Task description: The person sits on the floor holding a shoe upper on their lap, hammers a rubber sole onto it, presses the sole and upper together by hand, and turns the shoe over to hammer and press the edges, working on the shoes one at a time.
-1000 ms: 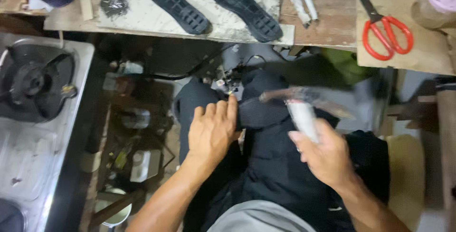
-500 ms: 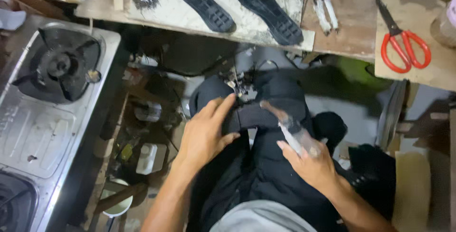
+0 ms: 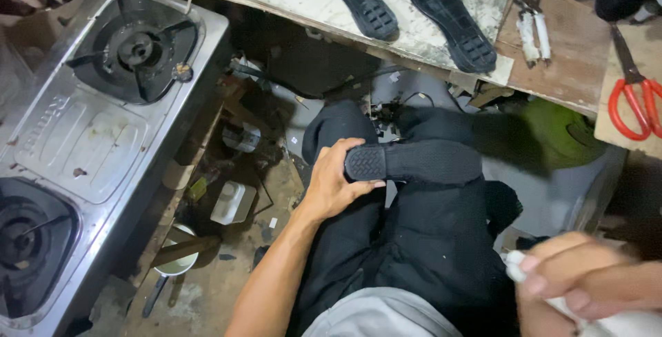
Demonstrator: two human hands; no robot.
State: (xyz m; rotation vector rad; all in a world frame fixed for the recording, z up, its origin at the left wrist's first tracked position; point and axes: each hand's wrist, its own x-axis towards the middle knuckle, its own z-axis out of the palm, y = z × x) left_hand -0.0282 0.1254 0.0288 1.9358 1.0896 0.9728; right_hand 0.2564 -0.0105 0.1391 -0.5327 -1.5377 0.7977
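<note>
1. 1 black shoe (image 3: 414, 162) is seen lying sole up across the lap, over the dark trousers (image 3: 414, 240).
2. Its heel end is gripped by the left hand (image 3: 331, 185), with the thumb pressed on the ribbed sole.
3. A white handle (image 3: 600, 313), blurred, is held tight in the right hand (image 3: 586, 275) at the bottom corner, well apart from the shoe.
4. The shoe looks light. Its sole looks stiff and bumpy, so it is not likely to slip.
5. It is best taken by the heel end or the narrow middle.
6. 2 loose black soles (image 3: 407, 6) are counted on the wooden bench (image 3: 552, 61).
7. 1 pair of red scissors (image 3: 631, 95) and 1 pair of pliers (image 3: 534, 23) are seen there too.
8. 2 burners are counted on the metal stove (image 3: 83, 137), which stands to the left.
</note>
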